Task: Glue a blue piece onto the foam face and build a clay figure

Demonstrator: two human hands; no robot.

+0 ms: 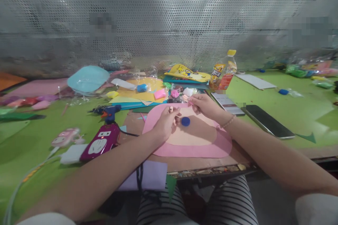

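A pink sheet with rounded corners (163, 150) lies in front of me, with a smaller peach-coloured sheet (195, 137) on top of it. On the peach sheet rests a round dark blue disc (185, 121), between my hands and touched by neither. My left hand (167, 123) is closed just left of the disc, thumb and fingers drawn together; any small thing in them is too small to name. Above and right of the disc, my right hand (204, 106) pinches a small pink bit (190, 102) between thumb and forefinger.
Left of the sheets are a blue glue gun (112, 113), a purple power bank (101, 142) and cables. Behind lie bagged coloured clay lumps (160, 94) and a yellow foam piece (185, 73). A drink bottle (224, 72) and dark phone (268, 121) are at right.
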